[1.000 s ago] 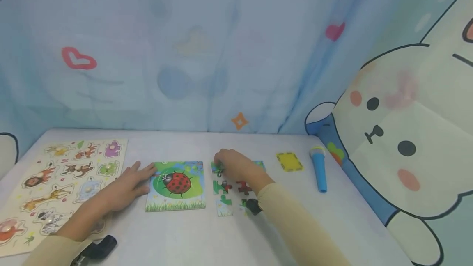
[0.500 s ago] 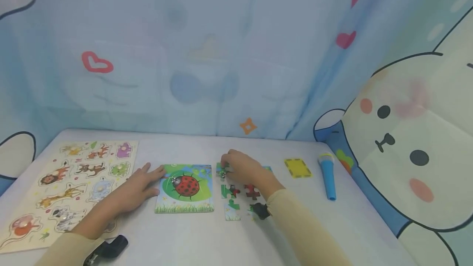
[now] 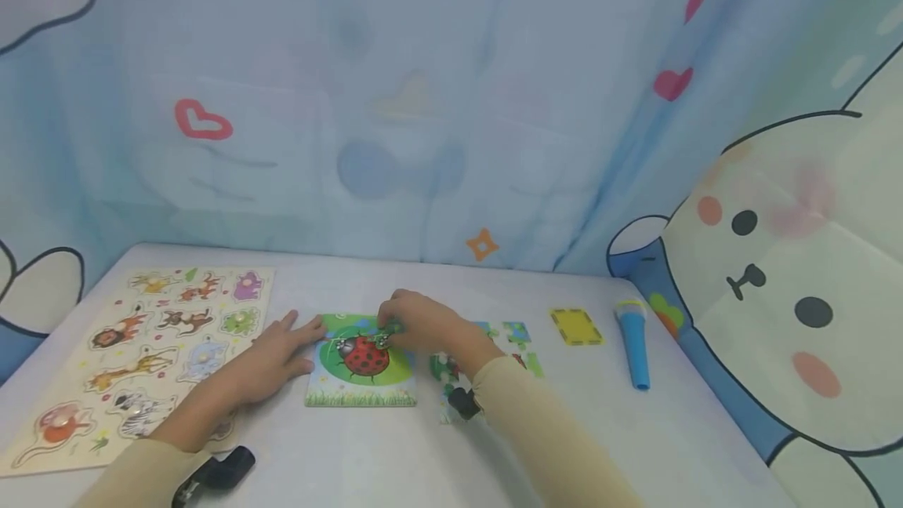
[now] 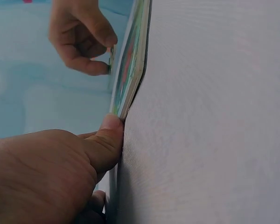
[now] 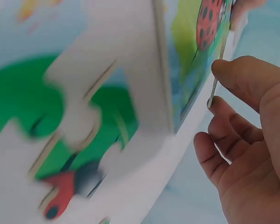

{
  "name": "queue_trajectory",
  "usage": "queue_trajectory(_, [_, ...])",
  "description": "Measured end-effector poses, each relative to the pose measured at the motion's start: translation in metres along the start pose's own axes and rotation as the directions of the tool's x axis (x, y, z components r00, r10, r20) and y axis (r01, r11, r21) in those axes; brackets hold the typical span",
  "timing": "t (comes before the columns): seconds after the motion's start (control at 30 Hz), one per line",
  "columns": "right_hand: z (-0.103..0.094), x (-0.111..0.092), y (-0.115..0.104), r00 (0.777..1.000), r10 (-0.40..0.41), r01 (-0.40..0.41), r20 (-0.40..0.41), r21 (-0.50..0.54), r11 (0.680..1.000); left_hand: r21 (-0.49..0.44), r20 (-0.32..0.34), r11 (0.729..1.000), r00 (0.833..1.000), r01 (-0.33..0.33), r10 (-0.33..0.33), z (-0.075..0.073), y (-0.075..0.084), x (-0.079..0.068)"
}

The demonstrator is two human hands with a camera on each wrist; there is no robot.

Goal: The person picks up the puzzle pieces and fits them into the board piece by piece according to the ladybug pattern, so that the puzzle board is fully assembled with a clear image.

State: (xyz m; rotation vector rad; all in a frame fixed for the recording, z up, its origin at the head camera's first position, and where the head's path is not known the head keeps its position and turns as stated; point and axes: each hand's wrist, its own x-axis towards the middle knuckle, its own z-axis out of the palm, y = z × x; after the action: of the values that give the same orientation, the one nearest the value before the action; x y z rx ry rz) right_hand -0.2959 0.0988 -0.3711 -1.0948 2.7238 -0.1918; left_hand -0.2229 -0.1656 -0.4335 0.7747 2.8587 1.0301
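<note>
A square ladybug puzzle board (image 3: 360,397) lies flat on the table in the head view. My right hand (image 3: 426,328) is above its upper right part, pinching a small green jigsaw piece (image 5: 215,88) between thumb and fingertip. In the right wrist view that piece shows almost edge-on. To the board's left, my left hand (image 3: 271,363) rests with fingers spread. Its thumb (image 4: 112,123) touches the board's edge in the left wrist view. Several loose jigsaw pieces (image 3: 517,332) lie right of the board, partly hidden by the right forearm.
At the left lies a large animal peg puzzle (image 3: 74,367), partly under the left forearm. A yellow square frame (image 3: 577,327) and a blue toy microphone (image 3: 636,347) lie to the right. A printed curtain (image 3: 395,139) hangs behind the white table (image 3: 353,461).
My right hand has picked up a jigsaw piece from the loose ones and carried it left, over the ladybug board. My left hand has stayed beside the board. The head view has shifted slightly.
</note>
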Motion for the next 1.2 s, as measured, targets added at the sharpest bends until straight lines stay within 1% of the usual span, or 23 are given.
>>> queue_trajectory(0.07, [0.002,0.006,-0.005,1.000,-0.017,0.017,0.013,0.001,1.000,-0.004,0.003,1.000,1.000,0.002,-0.002,0.000,0.000,-0.001])
queue_trajectory(0.2, [0.005,0.015,-0.011,0.999,-0.002,0.003,0.035,-0.020,1.000,0.004,0.004,1.000,1.000,0.000,0.000,-0.002,0.002,0.000])
queue_trajectory(0.4, [0.012,0.025,-0.016,1.000,-0.005,0.006,0.031,-0.026,1.000,0.008,0.006,1.000,1.000,0.005,-0.005,-0.001,0.003,0.002])
queue_trajectory(0.53, [0.015,0.032,-0.019,0.999,-0.016,0.017,0.034,-0.034,0.999,0.020,0.016,1.000,1.000,0.010,-0.011,0.000,0.002,0.002])
queue_trajectory(0.67, [0.016,0.039,-0.023,0.999,-0.022,0.023,0.033,-0.030,0.999,0.039,0.012,0.999,1.000,0.018,-0.019,0.000,0.000,0.002])
queue_trajectory(0.73, [0.016,0.042,-0.025,0.999,-0.025,0.025,0.033,-0.025,0.999,0.042,0.009,0.999,1.000,0.012,-0.012,0.001,-0.002,0.002])
queue_trajectory(0.87, [0.019,0.047,-0.029,0.998,-0.054,0.054,0.019,-0.004,0.999,0.044,0.011,0.999,1.000,0.021,-0.021,0.002,-0.005,0.001])
queue_trajectory(1.0, [0.021,0.050,-0.032,0.996,-0.088,0.088,0.009,-0.011,0.996,0.048,0.023,0.998,0.998,0.049,-0.051,0.002,-0.008,0.000])
queue_trajectory(1.13, [0.022,0.052,-0.033,0.998,-0.065,0.065,-0.004,-0.064,0.996,0.056,0.029,0.997,0.998,0.045,-0.047,0.002,-0.008,0.002])
queue_trajectory(1.2, [0.024,0.053,-0.035,0.998,-0.057,0.056,-0.011,-0.068,0.996,0.055,0.028,0.997,0.998,0.060,-0.062,0.001,-0.007,0.001])
